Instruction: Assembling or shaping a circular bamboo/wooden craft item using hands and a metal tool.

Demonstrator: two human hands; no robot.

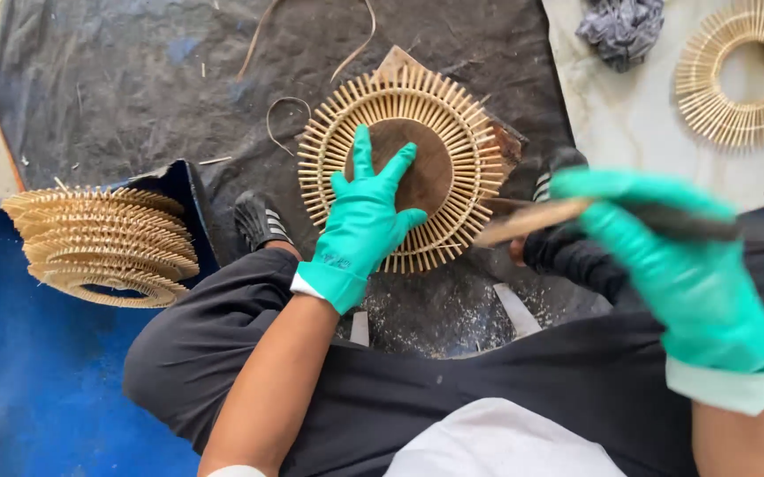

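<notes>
Rattan spoke ring (452, 132) flat on round wooden block (426, 172), on dark tarp (117, 79) between my feet. My left hand (366, 216), green glove, fingers spread, palm pressing ring's lower-left rim and block, gripping nothing. My right hand (665, 243), blurred, clenched round dark-handled tool, flat wooden blade (528, 221) pointing at ring's right edge. Stack of finished rings (103, 247) to left, on blue sheet (28, 371). One more ring (740, 75) top right on pale board (629, 124).

My left hand in its teal rubber glove (366, 223) lies flat, fingers spread, forearm bare; my right hand in a matching teal glove (665, 256) is raised, blurred, fingers curled closed
</notes>
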